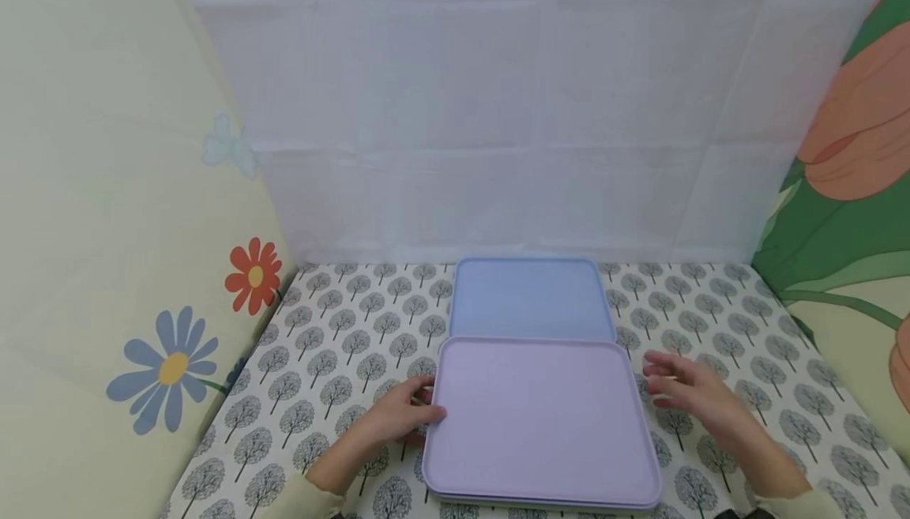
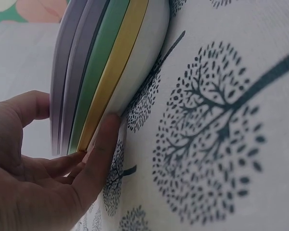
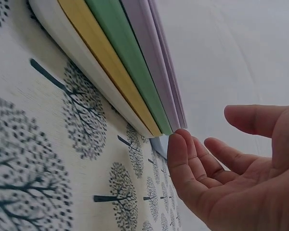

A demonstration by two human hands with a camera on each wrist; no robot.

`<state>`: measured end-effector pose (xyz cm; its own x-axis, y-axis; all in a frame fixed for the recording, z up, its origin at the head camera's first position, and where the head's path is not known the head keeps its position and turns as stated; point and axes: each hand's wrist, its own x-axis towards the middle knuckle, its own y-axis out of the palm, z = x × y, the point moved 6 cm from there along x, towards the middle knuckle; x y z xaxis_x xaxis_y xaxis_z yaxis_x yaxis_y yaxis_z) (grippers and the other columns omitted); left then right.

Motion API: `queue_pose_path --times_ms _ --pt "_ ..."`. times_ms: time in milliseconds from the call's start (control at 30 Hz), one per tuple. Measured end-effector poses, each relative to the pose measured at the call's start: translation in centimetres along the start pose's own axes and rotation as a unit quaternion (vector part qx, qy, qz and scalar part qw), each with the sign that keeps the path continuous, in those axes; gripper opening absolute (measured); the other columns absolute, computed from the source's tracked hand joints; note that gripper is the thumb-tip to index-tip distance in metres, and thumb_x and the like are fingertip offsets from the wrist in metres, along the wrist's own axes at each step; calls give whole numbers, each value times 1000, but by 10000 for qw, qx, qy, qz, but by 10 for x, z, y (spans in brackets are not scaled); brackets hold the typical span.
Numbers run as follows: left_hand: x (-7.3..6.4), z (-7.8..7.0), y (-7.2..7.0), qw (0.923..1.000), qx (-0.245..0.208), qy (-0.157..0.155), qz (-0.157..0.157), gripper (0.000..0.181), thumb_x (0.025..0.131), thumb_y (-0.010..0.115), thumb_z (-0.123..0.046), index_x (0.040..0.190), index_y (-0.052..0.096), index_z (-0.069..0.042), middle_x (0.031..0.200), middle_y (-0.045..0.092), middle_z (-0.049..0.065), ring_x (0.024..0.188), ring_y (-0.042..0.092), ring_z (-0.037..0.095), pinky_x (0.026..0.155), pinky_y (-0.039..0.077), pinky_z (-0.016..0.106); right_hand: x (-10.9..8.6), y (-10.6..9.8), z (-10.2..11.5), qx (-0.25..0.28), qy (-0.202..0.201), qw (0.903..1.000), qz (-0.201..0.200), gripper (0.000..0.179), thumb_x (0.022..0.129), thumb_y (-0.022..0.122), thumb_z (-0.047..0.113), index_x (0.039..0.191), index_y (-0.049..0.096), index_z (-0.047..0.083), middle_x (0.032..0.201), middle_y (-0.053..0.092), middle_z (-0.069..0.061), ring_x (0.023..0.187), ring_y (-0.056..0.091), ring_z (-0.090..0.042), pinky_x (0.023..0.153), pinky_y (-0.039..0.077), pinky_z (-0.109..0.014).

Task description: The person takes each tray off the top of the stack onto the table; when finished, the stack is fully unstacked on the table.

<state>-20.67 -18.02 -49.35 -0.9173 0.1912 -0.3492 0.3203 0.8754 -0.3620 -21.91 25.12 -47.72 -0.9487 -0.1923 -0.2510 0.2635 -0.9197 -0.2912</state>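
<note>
A lavender tray (image 1: 540,420) lies on top of a stack of several rectangular trays. From the side, in the left wrist view, a green tray (image 2: 106,62), a yellow tray (image 2: 114,72) and a white tray (image 2: 144,53) show beneath the lavender ones. My left hand (image 1: 398,412) grips the stack's left edge, thumb at the top rim and a fingertip down by the white tray. Off the right edge, my right hand (image 1: 697,393) is held with its fingers loosely bent and nothing in it. In the right wrist view its fingertips (image 3: 178,149) are close to the stack's corner.
A light blue tray (image 1: 529,298) lies just behind the stack, its near edge hidden by it. The tabletop is covered by a tree-print cloth (image 1: 320,365). A white sheet (image 1: 483,108) hangs at the back, with flower-patterned panels (image 1: 107,211) on both sides.
</note>
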Motion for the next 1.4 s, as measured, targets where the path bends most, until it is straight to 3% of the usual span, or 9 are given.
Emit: queue_pose_path --times_ms 267,500,833,1400 --pt "0 0 0 9999 -150 -23 55 69 85 72 -9 145 43 7 114 59 18 96 62 27 72 65 43 -10 9 -11 -38 429 9990 -130 72 99 65 29 154 33 -5 137 53 -26 111 65 -26 92 61 -38" --pt "0 2 1 9990 -365 -58 247 72 86 72 -11 148 40 6 115 60 18 94 64 25 74 65 42 -16 16 -13 32 278 9996 -43 71 98 66 26 152 34 -6 138 52 -28 114 64 -31 93 60 -39" --pt "3 10 1 9972 -612 -129 401 75 86 73 -13 150 37 5 115 57 18 94 64 26 77 65 42 -22 25 -21 -141 310 9990 -302 70 95 70 26 149 40 -7 132 58 -26 112 65 -32 91 61 -41" --pt "3 11 1 9963 -718 -167 452 80 85 74 -14 152 34 6 117 55 18 98 61 26 78 64 42 -16 30 -22 -570 777 9938 -550 71 91 73 23 149 42 -2 127 60 -19 107 64 -25 87 62 -41"
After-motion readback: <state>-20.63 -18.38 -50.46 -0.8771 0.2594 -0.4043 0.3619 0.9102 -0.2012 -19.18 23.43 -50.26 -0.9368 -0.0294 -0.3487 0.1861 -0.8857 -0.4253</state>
